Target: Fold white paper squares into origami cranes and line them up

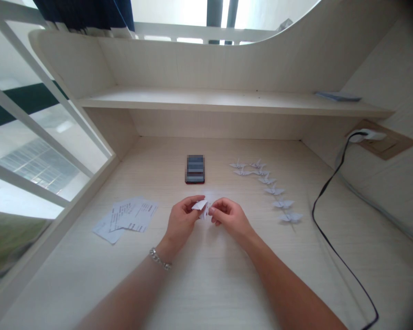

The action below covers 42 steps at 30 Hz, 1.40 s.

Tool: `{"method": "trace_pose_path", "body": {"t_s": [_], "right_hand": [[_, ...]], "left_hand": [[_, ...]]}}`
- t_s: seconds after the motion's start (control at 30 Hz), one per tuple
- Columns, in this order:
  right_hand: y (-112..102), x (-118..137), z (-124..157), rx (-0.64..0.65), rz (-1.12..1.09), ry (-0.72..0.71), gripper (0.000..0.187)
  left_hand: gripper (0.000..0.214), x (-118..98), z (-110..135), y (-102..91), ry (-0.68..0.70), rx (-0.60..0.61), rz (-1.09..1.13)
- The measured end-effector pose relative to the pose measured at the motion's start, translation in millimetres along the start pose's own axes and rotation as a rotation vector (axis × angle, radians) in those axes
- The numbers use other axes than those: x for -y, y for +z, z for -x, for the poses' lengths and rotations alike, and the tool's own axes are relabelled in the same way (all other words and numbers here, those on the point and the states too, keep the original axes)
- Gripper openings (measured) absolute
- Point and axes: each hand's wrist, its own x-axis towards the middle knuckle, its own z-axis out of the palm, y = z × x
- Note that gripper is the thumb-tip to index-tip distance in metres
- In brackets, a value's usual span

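The paper [202, 207], small, white and partly folded, is held just above the middle of the counter [206, 284]. Whether it touches the surface cannot be told.

The left hand [181, 219] is closed on the paper's left side, thumb and fingertips pinching it. The right hand [230, 217] is closed on its right side in the same pinch. The two hands nearly meet over the paper. A bracelet [160, 259] sits on the left wrist.

A phone [194, 169] lies flat behind the hands, towards the back edge, its screen blurred.

A curved row of cranes [274, 189], folded from white paper, runs from near the phone's right towards the right edge, each standing apart from the next.

Printed sheets [129, 217] lie overlapped near the left edge, well apart from the left hand.

A black cable [313, 211] trails along the right side of the counter from a plug [363, 135] in the right wall to the front right corner.

A shelf [206, 98] spans the back above the counter, with a flat booklet [337, 96] at its right end.
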Motion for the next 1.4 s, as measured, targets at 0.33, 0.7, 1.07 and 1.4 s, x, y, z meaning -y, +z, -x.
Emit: {"method": "trace_pose_path", "body": {"t_s": [0.33,0.7,1.07,1.4], "right_hand": [[0.2,-8.6,-4.0,-0.167,0.047,-0.116,0.015],[0.8,2.3,1.2,-0.127,0.102,-0.195,0.017],[-0.8,-3.2,-2.3,-0.110,0.072,-0.097,0.019],[-0.1,-5.6,-3.0,-0.104,-0.061,-0.045,0.023]], "left_hand": [[0.034,-3.9,9.2,5.3,0.133,0.154,-0.152],[0.021,-6.0,8.9,2.6,0.183,0.067,-0.133],[0.020,-6.3,8.1,0.1,0.123,0.147,-0.078],[0.021,-2.4,5.3,0.7,-0.080,0.184,0.236]]}}
